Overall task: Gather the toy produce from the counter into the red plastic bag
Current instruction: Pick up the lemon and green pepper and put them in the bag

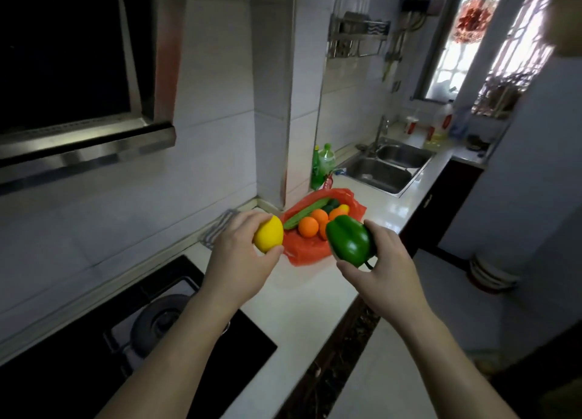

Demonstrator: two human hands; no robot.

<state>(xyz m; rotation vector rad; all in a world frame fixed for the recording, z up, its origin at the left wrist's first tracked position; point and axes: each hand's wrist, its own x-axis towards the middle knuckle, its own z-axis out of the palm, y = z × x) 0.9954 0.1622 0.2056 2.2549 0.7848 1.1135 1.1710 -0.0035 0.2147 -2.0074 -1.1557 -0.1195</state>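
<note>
Yellow lemon (268, 233) sits cupped in the left hand's (239, 256) curled fingers; the right hand (389, 262) wraps the pepper (349, 240). The bag (304, 255) lies open at twelve o'clock of both, on the counter (299, 296), holding oranges (308, 226). Better to lower each piece onto the heap than drop it.

A long, glossy white tabletop (308, 292) is seen running from near left to far right along the tiled wall. A black glass gas hob (252, 340) is set into its near left end. Past the hob, a crumpled red plastic bag (307, 251) is laid open on the surface, with a grey striped cloth (220, 226) to its left by the wall. Two green plastic bottles (322, 165) are stood just beyond the bag. Farther right, a double stainless-steel sink (406, 190) is sunk in.
</note>
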